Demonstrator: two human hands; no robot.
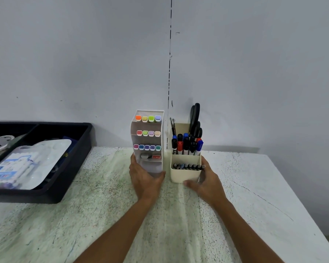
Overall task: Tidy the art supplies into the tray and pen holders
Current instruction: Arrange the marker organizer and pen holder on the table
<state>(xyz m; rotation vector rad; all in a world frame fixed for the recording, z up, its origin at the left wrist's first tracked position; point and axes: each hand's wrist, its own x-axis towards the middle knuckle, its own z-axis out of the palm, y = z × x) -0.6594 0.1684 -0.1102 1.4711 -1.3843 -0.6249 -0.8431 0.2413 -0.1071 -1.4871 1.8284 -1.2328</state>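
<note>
From the head view, two pen holders stood side by side at the far edge of the surface (179,215), against the wall. The left hand (144,179) wrapped the foot of the tiered marker holder (148,141), fingers curled round its left side and thumb across the front. That white holder stood upright, its long axis vertical, with rows of pastel highlighters (148,133) shelved one above another. The right hand (205,179) gripped the cream pen holder (185,168) from its right side, thumb at the front bottom corner. This holder carried markers (186,146) in the back compartment, dark pens (188,166) in the front, and black scissors (195,118) standing behind. Each holder lay directly ahead of its own hand, already in its grip; a narrow gap separated them. The black tray (80,158) sat at the left edge of the surface, well apart from both hands and nearer the left one, and held packaged supplies (27,164). Everything looked stowed, so the likely step was squaring up the holders.
</note>
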